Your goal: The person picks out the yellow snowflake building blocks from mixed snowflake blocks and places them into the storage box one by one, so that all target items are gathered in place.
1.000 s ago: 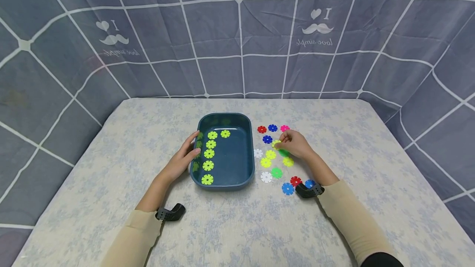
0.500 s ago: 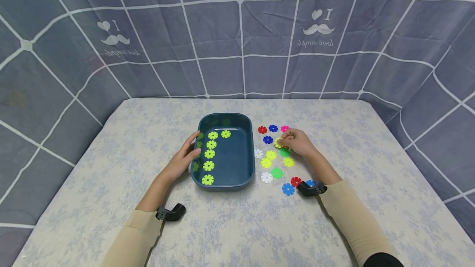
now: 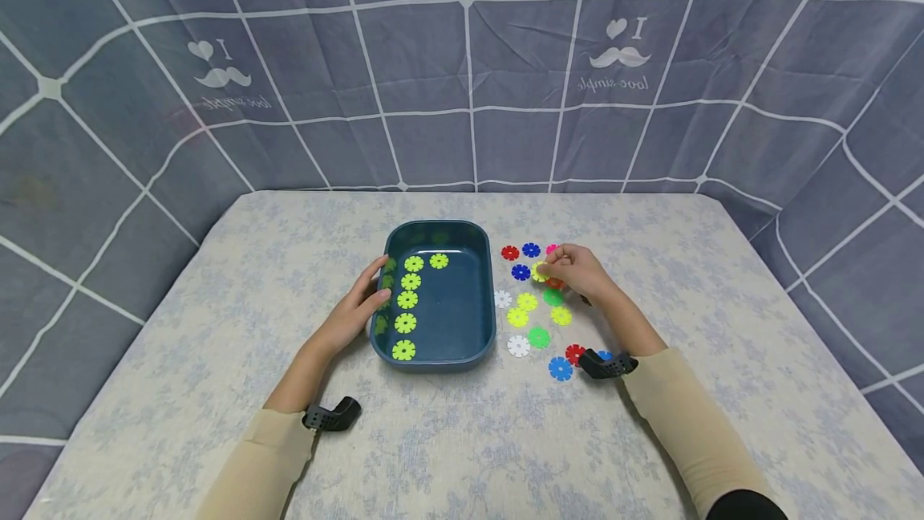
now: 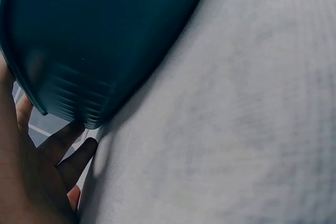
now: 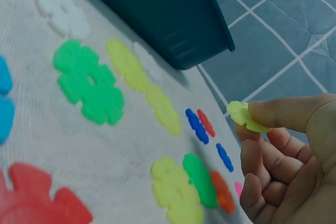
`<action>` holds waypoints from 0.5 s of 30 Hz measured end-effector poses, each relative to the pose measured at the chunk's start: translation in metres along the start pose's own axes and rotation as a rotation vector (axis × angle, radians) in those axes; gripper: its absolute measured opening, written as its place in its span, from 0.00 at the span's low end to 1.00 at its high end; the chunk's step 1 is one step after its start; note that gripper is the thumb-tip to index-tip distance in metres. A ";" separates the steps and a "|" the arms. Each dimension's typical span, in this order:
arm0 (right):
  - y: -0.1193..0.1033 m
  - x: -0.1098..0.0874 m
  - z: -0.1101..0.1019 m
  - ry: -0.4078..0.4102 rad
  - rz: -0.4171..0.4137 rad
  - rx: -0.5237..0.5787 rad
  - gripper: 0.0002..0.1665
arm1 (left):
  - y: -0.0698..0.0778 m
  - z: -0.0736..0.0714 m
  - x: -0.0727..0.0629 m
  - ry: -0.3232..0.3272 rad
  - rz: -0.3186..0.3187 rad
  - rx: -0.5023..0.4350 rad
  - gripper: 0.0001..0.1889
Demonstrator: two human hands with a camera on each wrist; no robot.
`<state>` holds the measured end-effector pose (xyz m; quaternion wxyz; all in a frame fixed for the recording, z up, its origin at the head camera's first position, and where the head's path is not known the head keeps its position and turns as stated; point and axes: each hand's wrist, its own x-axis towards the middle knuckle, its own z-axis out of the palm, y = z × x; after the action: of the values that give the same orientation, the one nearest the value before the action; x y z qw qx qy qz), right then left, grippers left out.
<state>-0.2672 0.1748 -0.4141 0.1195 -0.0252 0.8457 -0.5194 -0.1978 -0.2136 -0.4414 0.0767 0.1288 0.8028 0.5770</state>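
Note:
My right hand [image 3: 581,273] pinches a yellow snowflake disc [image 5: 241,115] between thumb and forefinger, raised off the table, with the other fingers curled below. Beneath that hand lie a green disc [image 5: 199,180], an orange disc [image 5: 223,192] and another yellow disc [image 5: 170,190]. At the left side of a dark teal plastic tub [image 3: 462,307], my left hand [image 3: 354,310] grips the rim, thumb over the edge and fingers along the outer wall [image 4: 58,72]. Inside the tub, yellow discs form a column on the left, one of them being this disc [image 3: 406,322]. A single yellow disc [image 3: 439,261] sits near the far wall.
Right of the tub lie several loose discs, including white [image 3: 518,345], light green [image 3: 538,337], light blue [image 3: 560,368], dark blue [image 3: 520,272] and red [image 3: 509,253]. A pale patterned cloth covers the table [image 3: 447,440]. A grey-blue checked curtain [image 3: 505,143] surrounds it.
My right hand has risen slightly and shifted away from me with the yellow disc, uncovering the orange disc beside the green one. The left hand and tub stay where they were.

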 end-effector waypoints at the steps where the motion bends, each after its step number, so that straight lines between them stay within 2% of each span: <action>1: -0.001 0.000 0.000 0.001 -0.002 -0.001 0.13 | 0.000 0.000 0.000 -0.001 0.003 -0.002 0.31; 7: -0.012 -0.002 0.002 0.005 -0.007 0.009 0.14 | -0.001 0.000 -0.001 -0.006 0.025 -0.011 0.32; 15: -0.024 -0.006 0.005 -0.011 -0.055 0.030 0.13 | -0.001 -0.001 -0.001 -0.009 0.017 -0.005 0.32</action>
<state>-0.2622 0.1605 -0.3938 0.1100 -0.0494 0.8362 -0.5350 -0.1972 -0.2147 -0.4420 0.0756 0.1382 0.7998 0.5792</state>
